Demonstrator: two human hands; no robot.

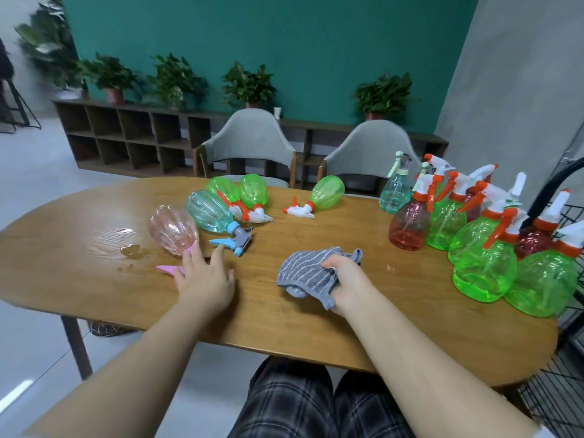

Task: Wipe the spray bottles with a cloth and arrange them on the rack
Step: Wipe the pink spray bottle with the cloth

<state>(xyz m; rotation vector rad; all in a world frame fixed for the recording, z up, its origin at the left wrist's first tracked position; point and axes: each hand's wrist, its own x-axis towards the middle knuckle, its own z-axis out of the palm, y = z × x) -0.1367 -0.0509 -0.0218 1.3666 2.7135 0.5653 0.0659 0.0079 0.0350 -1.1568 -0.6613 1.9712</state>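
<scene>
A pink spray bottle [172, 230] lies on its side on the wooden table [94, 222]. My left hand [205, 279] rests over its pink trigger head with straight fingers; whether it grips the head is hidden. My right hand [346, 284] grips a grey striped cloth [308, 273] on the table. A teal bottle [210, 211] and three green bottles [252, 191] also lie on their sides. Several green and red bottles [483, 263] stand upright at the right. The black wire rack [568, 216] stands at the right edge.
A water puddle [132, 249] spreads on the table left of the pink bottle. Two grey chairs [249, 143] face the far side. A low shelf with potted plants [126, 134] lines the teal wall. My legs in plaid trousers are under the table edge.
</scene>
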